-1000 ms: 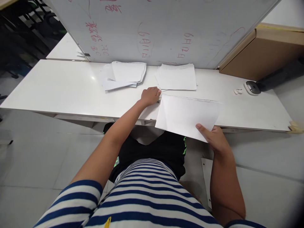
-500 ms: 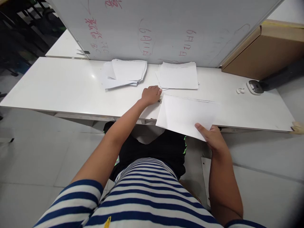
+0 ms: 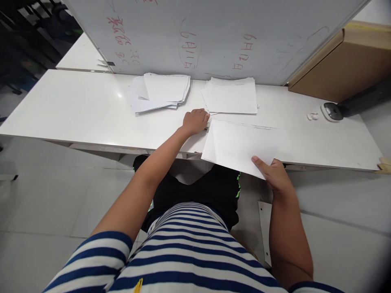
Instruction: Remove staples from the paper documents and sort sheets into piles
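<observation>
White paper sheets [image 3: 238, 142] are tilted over the desk's front edge, their far left corner near my left hand. My right hand [image 3: 275, 175] pinches their near right corner, thumb on top and the fingers mostly hidden beneath. At the sheets' far left corner, my left hand [image 3: 195, 121] is closed with curled fingers over a small object, of which only a bit shows under the fingertips. Just beyond that hand lie two paper piles: an uneven left pile [image 3: 165, 89] and a neater right pile [image 3: 233, 95].
The white desk [image 3: 76, 110] runs across the view. A whiteboard [image 3: 220, 36] with red handwriting stands along its back. To the right are a brown cardboard box [image 3: 332, 65], a black-and-white rounded device [image 3: 332, 112] and a small white item [image 3: 312, 116].
The camera view has shifted slightly. Both hands and the sheets keep almost the same places on the desk, and the grips look unchanged.
</observation>
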`<action>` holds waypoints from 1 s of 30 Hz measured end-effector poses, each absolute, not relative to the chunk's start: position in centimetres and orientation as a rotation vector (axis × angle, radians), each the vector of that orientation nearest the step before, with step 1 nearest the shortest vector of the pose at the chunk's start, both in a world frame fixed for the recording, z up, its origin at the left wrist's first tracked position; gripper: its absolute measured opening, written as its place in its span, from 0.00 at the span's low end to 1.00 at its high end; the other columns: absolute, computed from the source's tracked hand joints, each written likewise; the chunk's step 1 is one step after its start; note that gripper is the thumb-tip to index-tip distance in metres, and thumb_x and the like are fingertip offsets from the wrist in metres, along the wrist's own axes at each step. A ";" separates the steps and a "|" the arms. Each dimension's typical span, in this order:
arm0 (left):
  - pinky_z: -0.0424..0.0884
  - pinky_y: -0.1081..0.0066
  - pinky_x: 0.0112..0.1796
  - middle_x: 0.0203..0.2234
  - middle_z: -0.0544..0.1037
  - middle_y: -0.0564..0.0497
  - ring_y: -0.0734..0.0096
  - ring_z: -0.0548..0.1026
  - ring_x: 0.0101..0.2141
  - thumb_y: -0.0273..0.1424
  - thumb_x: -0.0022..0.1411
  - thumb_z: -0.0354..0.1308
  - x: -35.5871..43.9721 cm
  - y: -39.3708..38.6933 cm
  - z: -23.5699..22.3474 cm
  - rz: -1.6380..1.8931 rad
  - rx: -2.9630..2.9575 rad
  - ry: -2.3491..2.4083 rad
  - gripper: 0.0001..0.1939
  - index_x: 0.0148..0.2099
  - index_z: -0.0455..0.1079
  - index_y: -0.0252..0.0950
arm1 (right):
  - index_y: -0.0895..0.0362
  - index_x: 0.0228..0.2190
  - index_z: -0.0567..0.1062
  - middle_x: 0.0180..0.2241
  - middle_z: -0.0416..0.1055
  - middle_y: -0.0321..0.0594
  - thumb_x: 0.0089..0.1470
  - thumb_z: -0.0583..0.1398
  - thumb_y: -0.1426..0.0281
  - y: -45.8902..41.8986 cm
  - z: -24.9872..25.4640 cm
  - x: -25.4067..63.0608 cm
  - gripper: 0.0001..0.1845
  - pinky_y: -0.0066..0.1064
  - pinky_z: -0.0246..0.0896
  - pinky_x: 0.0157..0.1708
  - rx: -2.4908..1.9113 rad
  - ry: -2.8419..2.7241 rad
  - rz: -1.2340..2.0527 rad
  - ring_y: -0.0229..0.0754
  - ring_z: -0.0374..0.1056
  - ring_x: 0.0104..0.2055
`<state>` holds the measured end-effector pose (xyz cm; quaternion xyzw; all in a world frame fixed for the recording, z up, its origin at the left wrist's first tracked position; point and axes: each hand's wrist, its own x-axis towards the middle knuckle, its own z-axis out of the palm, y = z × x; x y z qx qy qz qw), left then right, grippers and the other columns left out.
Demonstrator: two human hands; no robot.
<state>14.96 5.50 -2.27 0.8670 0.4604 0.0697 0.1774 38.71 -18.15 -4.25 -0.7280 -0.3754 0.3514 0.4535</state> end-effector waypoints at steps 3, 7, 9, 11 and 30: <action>0.61 0.57 0.53 0.55 0.71 0.43 0.54 0.64 0.58 0.38 0.72 0.32 15.0 5.5 -2.3 0.196 2.437 1.314 0.23 0.53 0.67 0.37 | 0.53 0.35 0.79 0.40 0.79 0.42 0.45 0.69 0.55 -16.6 -3.1 39.0 0.18 0.44 0.74 0.45 -1.846 -0.864 0.860 0.53 0.76 0.44; 0.60 0.56 0.54 0.56 0.70 0.42 0.55 0.64 0.58 0.38 0.73 0.32 15.1 5.5 -2.1 0.185 2.426 1.317 0.24 0.53 0.66 0.36 | 0.56 0.34 0.79 0.39 0.79 0.44 0.48 0.68 0.58 -12.0 -1.4 40.1 0.16 0.44 0.71 0.48 -1.857 -0.890 0.678 0.51 0.75 0.44; 0.59 0.56 0.54 0.58 0.68 0.42 0.55 0.63 0.59 0.38 0.73 0.33 15.1 5.4 -2.1 0.181 2.431 1.321 0.23 0.54 0.66 0.36 | 0.56 0.37 0.78 0.40 0.79 0.44 0.50 0.67 0.62 -8.6 -0.9 40.9 0.14 0.42 0.71 0.48 -1.786 -0.884 0.593 0.47 0.74 0.45; 0.60 0.56 0.54 0.59 0.68 0.42 0.55 0.62 0.60 0.38 0.72 0.34 15.1 5.4 -2.2 0.181 2.439 1.328 0.23 0.55 0.66 0.36 | 0.58 0.40 0.76 0.40 0.78 0.43 0.51 0.66 0.66 -4.7 -0.5 41.7 0.14 0.37 0.72 0.45 -1.735 -0.846 0.593 0.44 0.75 0.43; 0.61 0.52 0.55 0.63 0.64 0.46 0.56 0.62 0.61 0.38 0.72 0.34 15.1 5.6 -3.4 0.263 2.460 1.329 0.24 0.57 0.67 0.37 | 0.61 0.65 0.45 0.66 0.44 0.62 0.53 0.59 0.66 6.9 -3.7 39.9 0.44 0.60 0.39 0.61 -2.444 -1.176 -0.110 0.60 0.44 0.67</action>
